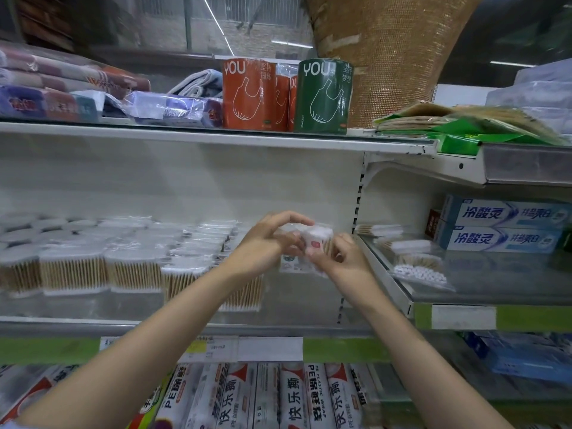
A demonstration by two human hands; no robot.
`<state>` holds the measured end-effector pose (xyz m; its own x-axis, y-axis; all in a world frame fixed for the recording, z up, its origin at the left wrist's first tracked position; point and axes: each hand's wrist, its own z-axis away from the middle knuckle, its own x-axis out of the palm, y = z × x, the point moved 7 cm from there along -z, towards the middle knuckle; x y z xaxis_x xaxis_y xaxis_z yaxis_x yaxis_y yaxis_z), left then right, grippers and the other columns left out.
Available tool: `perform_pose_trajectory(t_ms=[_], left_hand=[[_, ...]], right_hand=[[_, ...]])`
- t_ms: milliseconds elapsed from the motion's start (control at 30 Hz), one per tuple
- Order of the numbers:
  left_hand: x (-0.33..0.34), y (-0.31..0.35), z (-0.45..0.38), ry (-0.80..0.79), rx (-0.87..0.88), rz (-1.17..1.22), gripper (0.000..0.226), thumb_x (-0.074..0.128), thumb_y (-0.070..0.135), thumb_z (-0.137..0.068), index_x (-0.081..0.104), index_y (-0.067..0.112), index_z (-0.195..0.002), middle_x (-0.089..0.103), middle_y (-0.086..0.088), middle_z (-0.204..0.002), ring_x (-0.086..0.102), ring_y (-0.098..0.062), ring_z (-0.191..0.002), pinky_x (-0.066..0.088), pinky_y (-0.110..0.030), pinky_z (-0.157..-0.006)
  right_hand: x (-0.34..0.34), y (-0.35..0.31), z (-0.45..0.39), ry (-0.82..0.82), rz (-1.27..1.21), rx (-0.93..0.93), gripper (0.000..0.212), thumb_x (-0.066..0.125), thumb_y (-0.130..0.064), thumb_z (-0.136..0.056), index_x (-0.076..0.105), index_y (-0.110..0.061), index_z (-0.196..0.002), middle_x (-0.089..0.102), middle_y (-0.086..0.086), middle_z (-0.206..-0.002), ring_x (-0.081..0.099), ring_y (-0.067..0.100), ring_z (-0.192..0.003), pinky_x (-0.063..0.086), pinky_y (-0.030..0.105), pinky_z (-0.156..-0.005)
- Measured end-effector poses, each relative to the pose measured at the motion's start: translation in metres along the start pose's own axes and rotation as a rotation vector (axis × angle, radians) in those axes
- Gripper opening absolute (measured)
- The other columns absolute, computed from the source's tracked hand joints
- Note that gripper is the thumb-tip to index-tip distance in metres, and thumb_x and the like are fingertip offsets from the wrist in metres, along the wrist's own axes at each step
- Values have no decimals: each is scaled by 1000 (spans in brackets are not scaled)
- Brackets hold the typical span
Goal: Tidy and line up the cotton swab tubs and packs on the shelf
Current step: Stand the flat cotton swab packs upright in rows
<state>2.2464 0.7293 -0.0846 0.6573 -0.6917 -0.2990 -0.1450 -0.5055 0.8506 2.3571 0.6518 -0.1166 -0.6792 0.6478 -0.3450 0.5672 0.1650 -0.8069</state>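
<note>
- Holding one swab pack (315, 239) in both hands, you have it lifted off the shelf (278, 328) at the right end of the swab row, near the upright back panel.
- Left hand (269, 239): fingers arched over the pack's top and near side, thumb below, a loose pinching grip on the wrapper.
- Right hand (343, 258): fingers curled up against the pack's lower right edge, pinching it from beneath.
- Swab tubs (74, 270) stand in a fairly even front line to the left; the wrapped packs (204, 239) behind them look less regular, and more loose packs (418, 267) lie on the neighbouring shelf to the right.
- Step in hand, as judged: squaring up or turning a single pack before it goes back in line.
- Next move likely calls for setting it down upright in the gap at the row's right end, flush with the front edge, without nudging the tub (244, 295) just below your left wrist.
</note>
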Motion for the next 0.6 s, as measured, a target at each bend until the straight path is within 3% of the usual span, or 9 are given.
perform_pose_trajectory(t_ms=[100,167,267,367,400,500,600], left_hand=[[-7,0,-12,21,-28,-166,32,46,4,-93,65,27,-103,52,-8,-119,64,-14,-89,50,-16,-72],[-16,-2,-18,81,-19,-300,30,45,7,-94,63,27,-107,50,-2,-120,61,-16,-93,49,-20,-77],[-27,-7,-21,158,-3,-317,25,48,8,-92,63,26,-102,50,-5,-118,62,-21,-91,53,-34,-84],[-31,-12,-20,175,-2,-300,22,52,9,-90,63,27,-97,51,-5,-113,62,-21,-89,52,-42,-86],[-31,-13,-20,175,-1,-297,22,53,9,-89,63,27,-96,51,-4,-112,62,-21,-89,52,-43,-86],[-33,-15,-18,170,1,-287,22,53,10,-90,62,31,-92,52,-3,-112,63,-20,-89,52,-43,-86],[-33,-17,-19,159,-2,-282,24,54,12,-90,61,35,-89,54,-1,-113,62,-19,-90,52,-44,-86]], right_hand=[[-2,24,-16,60,89,89,20,67,-22,-83,58,-10,-96,62,16,-97,59,22,-81,51,41,-74],[-3,35,-25,74,61,118,31,70,-19,-81,50,-10,-102,65,9,-99,64,22,-88,56,46,-77],[4,48,-35,22,161,139,30,69,-12,-83,47,-10,-104,63,5,-107,63,17,-92,56,29,-70],[15,51,-44,5,272,109,38,70,-10,-80,53,-14,-114,51,10,-114,60,20,-93,55,34,-83],[18,50,-46,2,274,106,41,70,-10,-81,54,-14,-118,47,10,-115,59,19,-92,54,30,-84],[23,52,-49,-6,284,137,46,67,-9,-84,48,-15,-126,36,6,-116,50,13,-91,45,12,-72],[25,54,-46,8,364,173,56,69,-12,-83,38,-13,-130,34,8,-123,47,17,-101,40,20,-82]])
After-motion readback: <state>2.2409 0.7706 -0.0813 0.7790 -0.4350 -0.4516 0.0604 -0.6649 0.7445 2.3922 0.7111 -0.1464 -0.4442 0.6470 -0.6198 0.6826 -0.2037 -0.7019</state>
